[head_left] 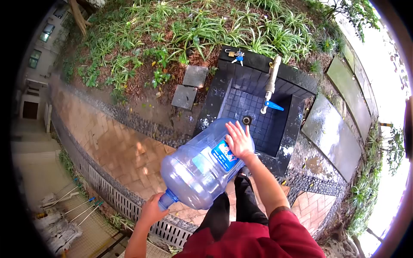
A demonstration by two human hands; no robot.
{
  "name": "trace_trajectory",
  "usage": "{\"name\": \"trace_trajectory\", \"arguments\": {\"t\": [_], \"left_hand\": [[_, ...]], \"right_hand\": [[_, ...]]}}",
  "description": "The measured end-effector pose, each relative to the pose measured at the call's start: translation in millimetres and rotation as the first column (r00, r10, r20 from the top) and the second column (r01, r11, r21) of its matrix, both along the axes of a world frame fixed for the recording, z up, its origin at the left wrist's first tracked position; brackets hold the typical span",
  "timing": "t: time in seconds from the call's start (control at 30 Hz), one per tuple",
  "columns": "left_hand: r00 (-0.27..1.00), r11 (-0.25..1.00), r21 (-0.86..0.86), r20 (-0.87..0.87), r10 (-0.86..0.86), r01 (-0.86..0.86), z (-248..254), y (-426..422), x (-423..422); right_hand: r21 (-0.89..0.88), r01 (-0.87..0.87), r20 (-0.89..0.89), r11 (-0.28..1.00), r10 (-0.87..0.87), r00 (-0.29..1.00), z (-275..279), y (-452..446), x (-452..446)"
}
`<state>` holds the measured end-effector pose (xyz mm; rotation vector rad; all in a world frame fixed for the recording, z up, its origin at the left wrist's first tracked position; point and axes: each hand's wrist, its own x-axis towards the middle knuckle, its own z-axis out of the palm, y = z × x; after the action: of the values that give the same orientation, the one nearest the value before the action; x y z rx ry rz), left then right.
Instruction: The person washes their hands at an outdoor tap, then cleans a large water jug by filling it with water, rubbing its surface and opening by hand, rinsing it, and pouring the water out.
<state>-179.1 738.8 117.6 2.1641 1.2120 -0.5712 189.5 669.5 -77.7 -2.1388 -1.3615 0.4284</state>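
Closest in, a red shirt (254,241) and dark trousers (247,198), and out in front come the two bare hands. The left hand (150,209) is wrapped around the neck of a big clear water bottle (189,176), gripping it there. The right hand (238,141) lies flat along the side towards the base, fingers spread, palm pressing on the bottle rather than closing round it, just over a blue label (224,155).

And the bottle? Tipped on its side, neck down towards the left hand, base across the near edge of a dark stone sink (216,96); whether it rests on that edge, I can't tell. Inside, small dark tiles and a round drain (246,120), right by the bottle's base.

Further up, a tap (271,81) with a blue handle (274,105) reaches over the basin. On the far ledge, keys (239,58) beside a padlock (232,54). Beyond that, striped green plants (202,32) fill the bank.
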Motion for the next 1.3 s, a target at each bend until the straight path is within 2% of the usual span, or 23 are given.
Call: {"name": "trace_trajectory", "arguments": {"t": [0.03,0.07,0.1,0.17,0.2,0.23,0.27,0.3,0.33,0.37,0.43,0.5,0.57,0.6,0.67,0.7,0.73,0.83,0.93,1.03,1.1,1.13,1.3], "left_hand": [[0.998,0.999,0.011,-0.042,-0.047,0.047,0.8,-1.1,6.3],[0.990,0.994,0.017,-0.102,-0.101,0.104,6.1,1.8,17.7],[0.979,0.989,-0.082,-0.149,-0.137,0.125,6.9,7.9,30.9],[0.952,0.956,-0.252,-0.220,-0.211,0.153,1.4,22.9,54.2],[0.962,0.948,-0.273,-0.169,-0.215,0.164,-24.0,25.5,49.5],[0.963,0.960,-0.247,-0.199,-0.183,0.132,-20.6,24.6,51.3],[0.960,0.969,-0.222,-0.230,-0.157,0.105,-17.6,24.2,56.3],[0.955,0.975,-0.208,-0.268,-0.128,0.073,-15.0,19.4,58.5],[0.939,0.975,-0.191,-0.301,-0.164,0.109,-12.1,12.2,59.4],[0.926,0.975,-0.164,-0.322,-0.196,0.149,-12.9,9.3,66.0],[0.914,0.973,-0.117,-0.335,-0.228,0.200,-15.4,1.3,79.9],[0.906,0.969,-0.094,-0.345,-0.246,0.228,-15.0,-9.8,82.1],[0.914,0.944,0.025,-0.262,-0.310,0.328,-14.8,-12.3,83.0],[0.911,0.924,0.086,-0.221,-0.347,0.373,-14.1,-12.6,83.0],[0.873,0.859,0.204,-0.247,-0.420,0.470,-11.0,3.2,78.7],[0.858,0.820,0.267,-0.251,-0.448,0.506,-12.3,13.2,80.2],[0.841,0.728,0.421,-0.279,-0.463,0.541,-16.2,24.0,81.8],[0.795,0.342,0.749,-0.392,-0.463,0.568,-25.2,46.7,78.2],[0.842,0.519,0.665,-0.383,-0.380,0.537,-28.0,51.3,90.9],[0.839,0.625,0.569,-0.444,-0.315,0.535,-56.3,67.2,69.0],[0.822,0.830,0.225,-0.410,-0.395,0.511,-31.9,80.7,77.6],[0.821,0.881,0.034,-0.381,-0.425,0.472,-23.4,85.7,80.4],[0.848,0.851,0.171,-0.306,-0.433,0.496,-27.4,77.0,71.8]], "right_hand": [[0.007,-0.004,0.061,1.000,0.004,0.998,-1.0,-2.1,10.1],[-0.049,0.129,0.077,0.990,-0.125,0.989,-7.2,-2.4,9.9],[-0.088,0.258,0.104,0.962,-0.248,0.963,-14.1,3.4,8.5],[-0.181,0.348,0.078,0.920,-0.339,0.938,-13.0,1.7,-20.0],[-0.040,0.266,-0.186,0.963,-0.269,0.945,-7.4,-5.9,-42.6],[-0.008,0.052,-0.277,0.999,-0.052,0.960,22.9,-10.5,-64.7],[0.130,-0.025,-0.339,0.991,0.068,0.938,28.0,-17.5,-86.5],[0.097,-0.082,-0.421,0.992,0.116,0.899,85.7,-18.5,-93.8],[0.044,-0.244,-0.139,0.969,0.247,0.959,112.1,-21.8,-100.3],[0.162,-0.234,-0.407,0.959,0.281,0.869,122.3,-20.1,-101.5],[0.210,-0.331,-0.419,0.920,0.390,0.820,111.1,-3.2,-77.9],[0.045,-0.461,-0.307,0.886,0.452,0.837,105.8,31.6,-52.7],[-0.152,-0.600,-0.522,0.786,0.451,0.724,62.1,72.8,-37.6],[-0.231,-0.570,-0.549,0.789,0.378,0.745,69.0,75.5,-34.6],[-0.386,-0.502,-0.578,0.774,0.221,0.785,83.3,78.0,-28.4],[-0.057,-0.320,-0.436,0.946,0.265,0.860,78.0,46.6,-37.1],[0.040,-0.237,-0.323,0.971,0.237,0.916,86.0,25.7,-43.6],[0.187,-0.093,-0.398,0.978,0.162,0.903,98.7,-34.2,-72.5],[0.119,-0.155,-0.215,0.981,0.178,0.960,77.7,-51.9,-80.3],[0.205,0.169,-0.417,0.964,-0.071,0.906,56.3,-38.9,-76.1],[0.080,-0.009,-0.335,0.997,0.035,0.942,48.1,-43.2,-66.0],[0.088,-0.018,-0.346,0.996,0.048,0.937,49.7,-43.8,-66.9],[0.025,0.046,-0.273,0.999,-0.038,0.961,73.3,-36.5,-84.3]]}}
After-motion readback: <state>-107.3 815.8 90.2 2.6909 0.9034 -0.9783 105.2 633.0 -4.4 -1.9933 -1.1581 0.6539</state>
